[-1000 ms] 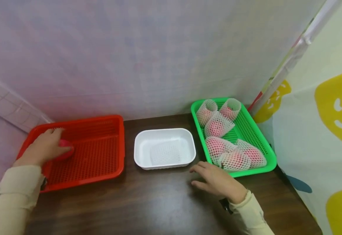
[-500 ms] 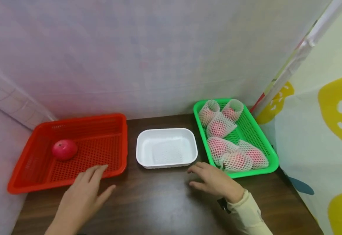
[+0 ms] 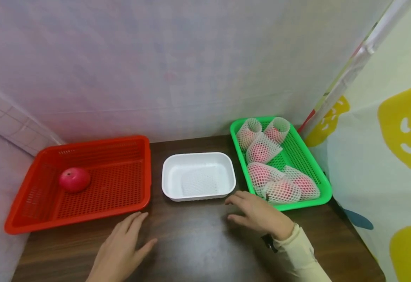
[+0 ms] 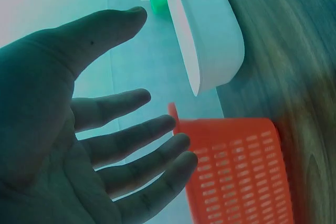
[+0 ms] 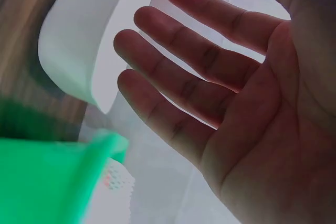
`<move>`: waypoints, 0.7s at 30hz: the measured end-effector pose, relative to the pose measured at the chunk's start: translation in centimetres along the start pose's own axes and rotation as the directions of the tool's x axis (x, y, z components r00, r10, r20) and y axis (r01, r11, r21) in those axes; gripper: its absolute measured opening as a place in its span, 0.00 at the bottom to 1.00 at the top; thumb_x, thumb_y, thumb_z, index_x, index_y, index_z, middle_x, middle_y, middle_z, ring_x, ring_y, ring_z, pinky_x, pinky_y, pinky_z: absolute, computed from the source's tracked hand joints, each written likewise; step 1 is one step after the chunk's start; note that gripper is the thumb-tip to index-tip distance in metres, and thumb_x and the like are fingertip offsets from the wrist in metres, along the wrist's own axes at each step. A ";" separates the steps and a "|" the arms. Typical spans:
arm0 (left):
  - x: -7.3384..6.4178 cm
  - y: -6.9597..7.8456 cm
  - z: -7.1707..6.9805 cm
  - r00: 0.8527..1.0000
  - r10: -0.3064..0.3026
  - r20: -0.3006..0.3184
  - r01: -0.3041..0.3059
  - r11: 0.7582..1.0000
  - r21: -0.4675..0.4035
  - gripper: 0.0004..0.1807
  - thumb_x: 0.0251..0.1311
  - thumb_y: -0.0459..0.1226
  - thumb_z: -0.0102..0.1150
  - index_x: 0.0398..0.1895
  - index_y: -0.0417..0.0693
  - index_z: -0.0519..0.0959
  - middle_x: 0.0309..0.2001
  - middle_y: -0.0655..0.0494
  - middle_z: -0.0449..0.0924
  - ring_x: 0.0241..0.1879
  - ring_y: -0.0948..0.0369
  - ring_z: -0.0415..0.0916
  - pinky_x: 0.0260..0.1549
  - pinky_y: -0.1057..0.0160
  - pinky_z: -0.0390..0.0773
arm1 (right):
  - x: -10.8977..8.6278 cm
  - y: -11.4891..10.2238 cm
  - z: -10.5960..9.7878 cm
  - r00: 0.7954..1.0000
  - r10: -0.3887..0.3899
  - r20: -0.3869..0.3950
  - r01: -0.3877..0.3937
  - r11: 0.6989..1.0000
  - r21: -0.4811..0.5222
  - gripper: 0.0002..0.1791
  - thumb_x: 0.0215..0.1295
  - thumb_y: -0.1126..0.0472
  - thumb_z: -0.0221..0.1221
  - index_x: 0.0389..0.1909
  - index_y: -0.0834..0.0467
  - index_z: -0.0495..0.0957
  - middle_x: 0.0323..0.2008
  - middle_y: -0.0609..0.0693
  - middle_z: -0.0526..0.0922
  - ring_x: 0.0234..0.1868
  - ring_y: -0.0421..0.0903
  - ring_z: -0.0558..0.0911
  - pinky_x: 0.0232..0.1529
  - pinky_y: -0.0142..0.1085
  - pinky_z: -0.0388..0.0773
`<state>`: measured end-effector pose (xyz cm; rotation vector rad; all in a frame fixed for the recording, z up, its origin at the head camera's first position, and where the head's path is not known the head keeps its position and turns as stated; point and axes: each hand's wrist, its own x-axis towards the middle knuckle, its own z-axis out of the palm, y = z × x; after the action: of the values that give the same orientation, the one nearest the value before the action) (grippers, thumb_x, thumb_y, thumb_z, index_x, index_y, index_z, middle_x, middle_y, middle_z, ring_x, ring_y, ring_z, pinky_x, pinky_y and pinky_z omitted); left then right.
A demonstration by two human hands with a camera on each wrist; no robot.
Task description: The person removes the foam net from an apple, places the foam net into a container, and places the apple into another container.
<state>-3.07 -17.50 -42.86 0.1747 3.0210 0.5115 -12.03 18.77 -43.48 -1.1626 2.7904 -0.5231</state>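
My left hand (image 3: 122,246) is just in front of the red basket (image 3: 103,211), fingers spread and holding nothing; the left wrist view shows its bare palm (image 4: 47,145). One round pink-red fruit (image 3: 75,180) lies in the left part of that basket. My right hand (image 3: 259,213) is by the near left corner of the green basket (image 3: 311,168), its fingers relaxed and nothing in them. Several pink fruits in white foam nets (image 3: 284,190) fill the left and near parts of the green basket. Between the baskets stands a white tray (image 3: 198,197) with a patterned bottom.
A dark wooden table (image 3: 191,243) bears the baskets and tray. A pale cloth wall (image 3: 177,78) rises right behind them. To the right hangs a sheet with yellow smiling shapes (image 3: 408,125), and another pale cloth stands at the left.
My left hand has let go of the pink-red fruit in the red basket and come out, moving right and nearer to me. My right hand has stayed in place.
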 end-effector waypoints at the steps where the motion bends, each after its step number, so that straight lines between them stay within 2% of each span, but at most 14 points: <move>1: 0.0 0.0 0.1 1.000 0.006 0.002 -0.006 1.000 -0.003 0.42 0.52 0.53 0.75 0.66 0.43 0.72 0.63 0.40 0.72 0.59 0.41 0.71 0.49 0.35 0.74 | 0.0 0.1 -0.3 1.000 -0.008 -0.006 0.008 1.000 -0.012 0.18 0.65 0.53 0.67 0.52 0.57 0.79 0.44 0.49 0.80 0.44 0.44 0.80 0.43 0.41 0.80; 7: 0.0 -0.2 0.5 0.999 0.033 -0.024 -0.033 0.999 -0.017 0.41 0.51 0.52 0.75 0.66 0.44 0.72 0.62 0.40 0.72 0.59 0.42 0.72 0.48 0.35 0.75 | 0.5 1.5 -4.1 0.998 -0.034 -0.058 0.026 0.991 -0.131 0.20 0.63 0.54 0.69 0.51 0.61 0.79 0.41 0.50 0.79 0.39 0.46 0.80 0.40 0.42 0.80; 10: -0.1 -0.2 0.6 0.999 0.028 -0.020 -0.029 0.999 -0.023 0.41 0.51 0.52 0.75 0.66 0.44 0.72 0.61 0.40 0.73 0.58 0.42 0.72 0.48 0.35 0.75 | 1.3 3.5 -6.5 0.995 -0.051 -0.090 0.034 0.983 -0.180 0.18 0.61 0.58 0.70 0.48 0.62 0.79 0.40 0.53 0.80 0.40 0.49 0.80 0.41 0.44 0.80; 13: -0.2 -0.2 0.7 1.000 0.019 0.002 -0.019 0.999 -0.042 0.41 0.52 0.52 0.75 0.66 0.45 0.72 0.62 0.41 0.73 0.58 0.42 0.72 0.48 0.35 0.75 | 2.8 6.5 -8.5 0.993 -0.067 -0.095 0.049 0.983 -0.178 0.16 0.60 0.63 0.70 0.47 0.64 0.79 0.41 0.56 0.81 0.41 0.53 0.81 0.43 0.47 0.80; 15: -0.3 -0.2 0.8 1.000 0.017 0.018 -0.016 0.998 -0.058 0.40 0.53 0.52 0.74 0.67 0.46 0.72 0.62 0.42 0.73 0.58 0.42 0.72 0.48 0.35 0.75 | 4.1 8.9 -9.5 0.996 -0.046 -0.074 0.033 0.986 -0.162 0.16 0.60 0.66 0.69 0.47 0.65 0.79 0.43 0.58 0.82 0.44 0.55 0.81 0.46 0.48 0.80; 18: -0.4 -0.1 1.1 0.999 0.014 0.031 -0.011 0.997 -0.082 0.40 0.53 0.52 0.74 0.67 0.47 0.72 0.62 0.44 0.73 0.58 0.43 0.73 0.48 0.35 0.75 | 6.1 12.1 -10.1 1.000 0.025 0.000 -0.025 0.989 -0.148 0.18 0.60 0.68 0.70 0.50 0.65 0.79 0.47 0.60 0.82 0.49 0.58 0.81 0.50 0.52 0.78; 21: -0.5 0.0 1.3 0.999 0.008 0.031 -0.005 0.995 -0.095 0.39 0.53 0.51 0.74 0.67 0.48 0.72 0.62 0.44 0.73 0.59 0.43 0.73 0.50 0.37 0.75 | 7.5 14.4 -9.7 0.992 0.071 0.103 -0.047 0.975 -0.217 0.20 0.58 0.69 0.71 0.52 0.63 0.80 0.50 0.61 0.82 0.51 0.60 0.80 0.52 0.54 0.77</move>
<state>-2.43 -17.17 -44.02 0.1855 2.9590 0.6460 -28.97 25.67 -38.73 -1.1021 2.8287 -0.1490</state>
